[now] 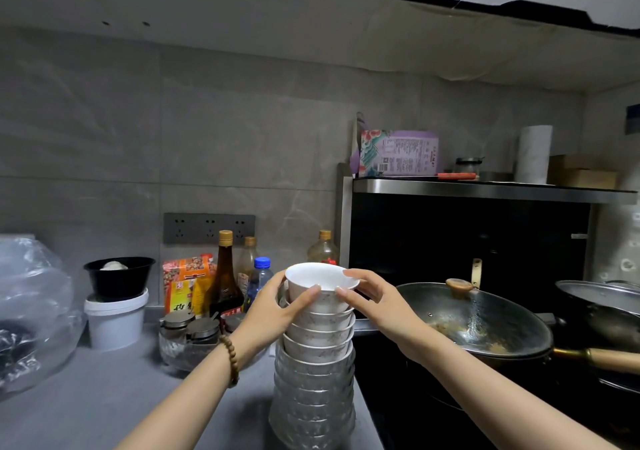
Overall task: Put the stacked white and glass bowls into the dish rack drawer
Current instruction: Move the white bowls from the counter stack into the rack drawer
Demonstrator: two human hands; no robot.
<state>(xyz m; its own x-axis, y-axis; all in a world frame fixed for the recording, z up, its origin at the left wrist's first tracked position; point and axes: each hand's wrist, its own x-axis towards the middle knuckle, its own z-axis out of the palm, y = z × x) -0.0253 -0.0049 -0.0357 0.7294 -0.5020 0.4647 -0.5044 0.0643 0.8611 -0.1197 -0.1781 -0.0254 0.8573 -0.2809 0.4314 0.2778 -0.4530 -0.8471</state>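
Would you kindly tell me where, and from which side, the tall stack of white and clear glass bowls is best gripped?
Probably low on the stack of bowls, at the flared clear glass bowls of its base, one hand from each side: it is tall and narrow. The left hand and right hand grip up at the top white bowl, where upper bowls might lift off alone.

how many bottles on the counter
4: dark bottle, pale bottle behind it, blue-capped bottle, clear bottle farthest right. Others may be hidden.
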